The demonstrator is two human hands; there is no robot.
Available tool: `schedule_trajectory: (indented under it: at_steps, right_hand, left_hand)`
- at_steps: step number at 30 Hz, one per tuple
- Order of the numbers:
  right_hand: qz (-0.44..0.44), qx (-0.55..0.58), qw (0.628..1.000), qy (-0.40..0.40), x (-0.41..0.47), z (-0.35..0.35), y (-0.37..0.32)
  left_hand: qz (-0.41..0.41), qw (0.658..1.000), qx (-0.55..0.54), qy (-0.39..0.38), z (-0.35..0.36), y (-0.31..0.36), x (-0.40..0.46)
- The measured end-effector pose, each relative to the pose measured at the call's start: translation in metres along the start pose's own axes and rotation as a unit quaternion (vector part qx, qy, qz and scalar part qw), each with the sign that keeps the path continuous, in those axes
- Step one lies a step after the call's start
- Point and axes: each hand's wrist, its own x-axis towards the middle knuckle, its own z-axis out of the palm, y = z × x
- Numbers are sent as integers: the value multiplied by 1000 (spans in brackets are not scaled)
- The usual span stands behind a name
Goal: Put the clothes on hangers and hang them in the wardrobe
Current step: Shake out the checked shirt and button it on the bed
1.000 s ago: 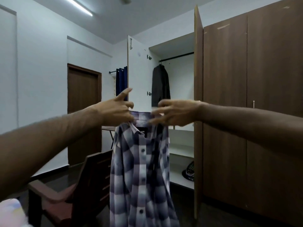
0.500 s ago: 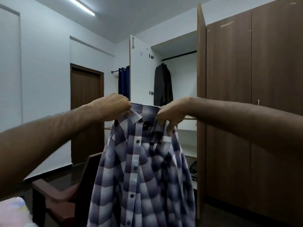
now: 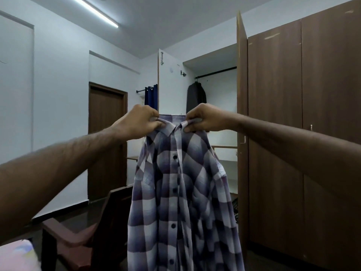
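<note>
Wardrobe [image 3: 218, 114] open at far right, rod [image 3: 215, 72] carrying one dark garment [image 3: 196, 97]; checked shirt [image 3: 181, 192] hangs mid-air in front, no hanger visible. Left hand [image 3: 139, 122] and right hand [image 3: 203, 119] each pinch a collar side, grip clamped on fabric; risk: either pinch slips, the shirt swings lopsided or drops.

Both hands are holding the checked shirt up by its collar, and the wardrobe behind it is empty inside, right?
Not quite. The left hand and right hand do hold the shirt by its collar, but the head view shows a dark jacket hanging in the wardrobe.
</note>
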Motion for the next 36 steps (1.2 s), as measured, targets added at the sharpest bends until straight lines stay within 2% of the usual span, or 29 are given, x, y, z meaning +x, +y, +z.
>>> schedule_trajectory:
  at_steps: [2, 4, 9, 12, 16, 18, 20, 22, 24, 26, 29, 33, 36]
  right_hand:
    - [29, 43, 997, 62, -2, 2, -1]
    - [43, 65, 993, 87, -3, 6, -4]
    - [66, 18, 997, 29, 7, 14, -11]
    - [82, 33, 995, 55, 14, 21, -17]
    - [92, -85, 980, 154, 26, 25, -15]
    - [82, -13, 980, 181, 33, 20, -16]
    - [80, 67, 975, 195, 39, 15, -19]
    - [91, 61, 969, 222, 45, 12, -21]
    - [107, 6, 959, 262, 51, 10, -24]
    - [114, -62, 947, 295, 54, 6, -28]
    - [87, -100, 929, 345, 55, -12, -39]
    - [94, -64, 928, 355, 47, -72, -49]
    - [62, 62, 951, 296, 33, -120, -62]
  left_hand:
    - [5, 999, -22, 23, -1, 6, 0]
    - [22, 998, -33, 47, -1, 13, -1]
    - [55, 995, -12, 84, 1, 25, -3]
    - [86, 991, -19, 103, 5, 26, -5]
    - [108, 982, -65, 138, 12, 17, -12]
    - [58, 984, -104, 131, 16, 7, -21]
    - [-46, 987, -139, 71, 13, -4, -33]
    - [-165, 977, -135, 8, 6, -18, -46]
    - [-191, 980, -46, 6, -8, -30, -59]
    - [-170, 984, 22, 44, -24, -36, -65]
    - [-144, 982, 26, 123, -53, -32, -56]
    - [-163, 965, 41, 199, -102, -16, -37]
    - [-143, 955, 68, 252, -154, -1, -31]
